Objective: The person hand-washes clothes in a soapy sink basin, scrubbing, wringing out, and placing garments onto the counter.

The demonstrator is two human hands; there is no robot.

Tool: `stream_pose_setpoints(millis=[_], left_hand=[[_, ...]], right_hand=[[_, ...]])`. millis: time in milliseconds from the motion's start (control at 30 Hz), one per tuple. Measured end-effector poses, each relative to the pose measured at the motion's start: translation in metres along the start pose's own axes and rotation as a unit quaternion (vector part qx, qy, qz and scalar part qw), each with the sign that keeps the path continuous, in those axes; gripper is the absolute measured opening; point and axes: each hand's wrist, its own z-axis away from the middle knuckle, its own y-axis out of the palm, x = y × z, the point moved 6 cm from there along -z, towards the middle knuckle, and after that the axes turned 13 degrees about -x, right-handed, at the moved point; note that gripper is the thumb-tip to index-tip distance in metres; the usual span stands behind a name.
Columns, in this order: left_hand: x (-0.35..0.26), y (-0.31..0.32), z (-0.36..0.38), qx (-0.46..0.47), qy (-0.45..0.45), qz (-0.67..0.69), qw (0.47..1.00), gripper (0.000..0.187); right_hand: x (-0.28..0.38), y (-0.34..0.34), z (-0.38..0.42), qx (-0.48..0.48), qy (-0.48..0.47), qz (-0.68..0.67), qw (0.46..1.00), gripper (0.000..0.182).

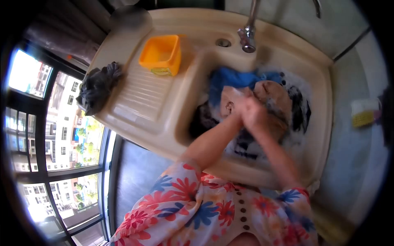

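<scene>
evidently, wet tan cloth point(226, 96) is clutched by both hands point(251, 112) between cream sink point(166, 139) edges; likely slippery, best gripped by folds.

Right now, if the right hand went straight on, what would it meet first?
Likely the beige cloth bunched ahead of the right hand, with blue cloth beyond. Blur leaves depth unclear.

Two hands point(253, 113), one sink point(322, 98), one tap point(248, 37), one orange tub point(161, 56)
</scene>
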Motion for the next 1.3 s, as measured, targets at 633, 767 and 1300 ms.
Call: stream_pose_setpoints(millis=[633, 767, 1300], left_hand=[[-0.088, -0.073, -0.015, -0.015, -0.113, 0.518, 0.848, 0.027], [-0.072, -0.059, -0.013, -0.008, -0.211, 0.607, 0.767, 0.033], [-0.012, -0.041, -0.016, -0.028, -0.307, 0.529, 0.791, 0.033]], right_hand=[[-0.166, -0.058, 0.048, 0.354, 0.173, 0.057, 0.917, 0.034], [-0.158, -0.062, 0.036, 0.229, 0.219, -0.102, 0.943, 0.016], [-0.156, -0.093, 0.004, 0.165, 0.368, -0.295, 0.866, 0.031]])
